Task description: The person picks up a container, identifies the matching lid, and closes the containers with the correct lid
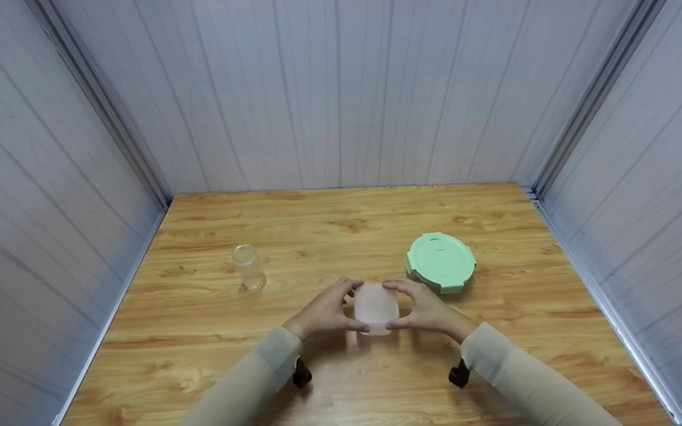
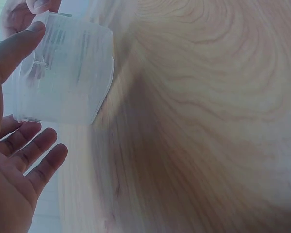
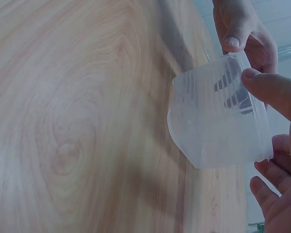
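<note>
Both hands hold a translucent plastic food container (image 1: 376,306) between them, at the near middle of the table. My left hand (image 1: 330,307) grips its left side, thumb at the near corner and index finger at the far corner. On the right side my right hand (image 1: 430,309) grips it the same way. In the left wrist view, the container (image 2: 70,73) has ribbed lines on its wall, and the left thumb presses near its rim. The right wrist view shows the container (image 3: 213,116) with its base close over the wood; the other right fingers spread below the rim.
A round container with a mint green clip lid (image 1: 441,261) stands just beyond the right hand. Farther left is an upright clear glass (image 1: 250,267). Pale panel walls (image 1: 341,94) enclose the wooden table (image 1: 341,219) at the back and both sides.
</note>
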Action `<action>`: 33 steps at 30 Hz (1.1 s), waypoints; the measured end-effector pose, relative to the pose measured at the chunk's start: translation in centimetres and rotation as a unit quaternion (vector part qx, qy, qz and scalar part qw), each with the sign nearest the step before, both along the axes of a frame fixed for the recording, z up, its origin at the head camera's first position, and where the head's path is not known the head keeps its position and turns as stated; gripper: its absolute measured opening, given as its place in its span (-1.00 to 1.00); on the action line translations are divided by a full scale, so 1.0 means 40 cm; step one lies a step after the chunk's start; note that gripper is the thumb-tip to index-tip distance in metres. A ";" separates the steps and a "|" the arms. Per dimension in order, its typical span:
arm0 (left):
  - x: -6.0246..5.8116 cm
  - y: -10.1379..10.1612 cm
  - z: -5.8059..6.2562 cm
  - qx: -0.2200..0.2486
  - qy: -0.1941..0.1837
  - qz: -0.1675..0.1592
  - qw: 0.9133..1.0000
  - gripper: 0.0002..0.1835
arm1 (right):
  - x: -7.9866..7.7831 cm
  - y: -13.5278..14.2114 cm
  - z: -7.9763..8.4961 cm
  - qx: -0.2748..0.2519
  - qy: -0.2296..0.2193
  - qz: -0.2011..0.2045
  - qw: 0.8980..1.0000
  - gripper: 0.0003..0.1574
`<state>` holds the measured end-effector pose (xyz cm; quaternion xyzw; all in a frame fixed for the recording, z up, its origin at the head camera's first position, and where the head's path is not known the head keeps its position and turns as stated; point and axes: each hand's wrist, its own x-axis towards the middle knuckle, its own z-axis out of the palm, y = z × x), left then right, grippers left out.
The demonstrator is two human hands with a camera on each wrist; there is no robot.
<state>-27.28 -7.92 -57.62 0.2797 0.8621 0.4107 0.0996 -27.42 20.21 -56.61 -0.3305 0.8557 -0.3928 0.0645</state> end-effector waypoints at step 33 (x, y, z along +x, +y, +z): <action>0.001 0.034 0.014 0.043 -0.069 0.014 0.997 -0.06 | 0.001 -0.012 0.029 0.076 -0.065 -0.003 0.995 0.05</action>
